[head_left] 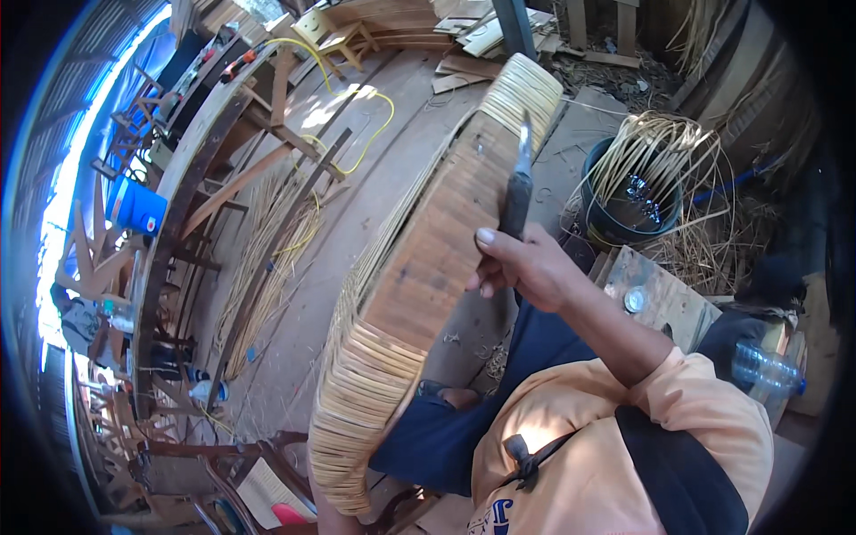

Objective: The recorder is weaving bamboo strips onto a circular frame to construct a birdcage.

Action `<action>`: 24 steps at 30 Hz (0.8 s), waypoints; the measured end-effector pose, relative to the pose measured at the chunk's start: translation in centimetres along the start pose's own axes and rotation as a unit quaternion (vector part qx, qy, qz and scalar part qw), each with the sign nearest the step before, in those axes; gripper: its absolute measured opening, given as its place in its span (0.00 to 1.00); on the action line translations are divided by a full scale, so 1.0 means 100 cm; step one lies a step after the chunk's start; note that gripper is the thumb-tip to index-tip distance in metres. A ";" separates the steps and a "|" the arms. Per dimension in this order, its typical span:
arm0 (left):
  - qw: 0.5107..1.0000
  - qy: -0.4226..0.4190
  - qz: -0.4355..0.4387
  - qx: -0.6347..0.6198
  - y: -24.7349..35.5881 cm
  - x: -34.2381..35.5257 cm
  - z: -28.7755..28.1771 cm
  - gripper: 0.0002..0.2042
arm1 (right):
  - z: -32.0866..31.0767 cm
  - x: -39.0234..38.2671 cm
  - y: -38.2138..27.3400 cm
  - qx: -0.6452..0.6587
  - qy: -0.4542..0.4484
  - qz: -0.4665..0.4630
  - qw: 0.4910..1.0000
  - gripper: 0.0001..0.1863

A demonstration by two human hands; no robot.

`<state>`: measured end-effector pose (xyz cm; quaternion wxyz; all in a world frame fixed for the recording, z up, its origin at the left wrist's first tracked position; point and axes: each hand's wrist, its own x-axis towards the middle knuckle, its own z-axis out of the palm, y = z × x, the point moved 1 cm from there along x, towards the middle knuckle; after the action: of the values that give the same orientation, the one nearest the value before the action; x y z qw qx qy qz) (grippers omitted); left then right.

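My right hand (526,263) is closed around the dark handle of an awl-like tool (517,192), its narrow metal end pointing up and away from me. The tool is over the far half of a long curved wooden panel (441,272). Pale cane strands (366,401) wrap the panel's near end in tight rows, and a similar wrapping (524,89) covers its far end. Between them the brown wood lies bare, with strands running along its left edge. Of my left arm (332,517) only a bit of skin shows below the near end; that hand's fingers are hidden.
On the right a dark bucket (593,183) holds looped cane strips, with loose strips beside it. A plastic bottle (762,370) and a small round tin (635,300) are nearer. Left are a long workbench (201,152), a blue container (134,205) and cane bundles (267,259) on the floor.
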<state>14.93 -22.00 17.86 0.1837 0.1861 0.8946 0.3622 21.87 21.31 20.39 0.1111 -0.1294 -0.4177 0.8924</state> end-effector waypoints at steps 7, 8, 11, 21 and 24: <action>0.894 0.011 -0.186 -0.408 -0.053 0.024 0.046 0.31 | -0.016 -0.015 0.031 -0.022 -0.004 -0.013 1.000 0.16; 0.866 0.008 -0.203 -0.457 -0.097 -0.030 0.062 0.31 | -0.028 -0.015 0.034 -0.016 0.014 -0.008 1.000 0.16; 0.758 0.004 -0.242 -0.606 -0.093 -0.012 0.112 0.30 | -0.055 -0.010 0.043 -0.036 0.025 0.019 0.999 0.15; 0.679 0.097 -0.230 -0.690 -0.021 0.019 0.224 0.32 | -0.094 0.151 0.052 -0.114 0.008 0.137 0.984 0.18; 0.663 0.134 -0.412 -0.611 -0.004 0.034 0.276 0.29 | -0.134 0.194 0.068 -0.099 0.054 0.154 0.982 0.20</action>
<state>24.66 -4.69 -1.59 0.2650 -0.4057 0.4733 0.7357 7.33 32.65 4.18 -0.0187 -0.2507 -0.4720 0.8450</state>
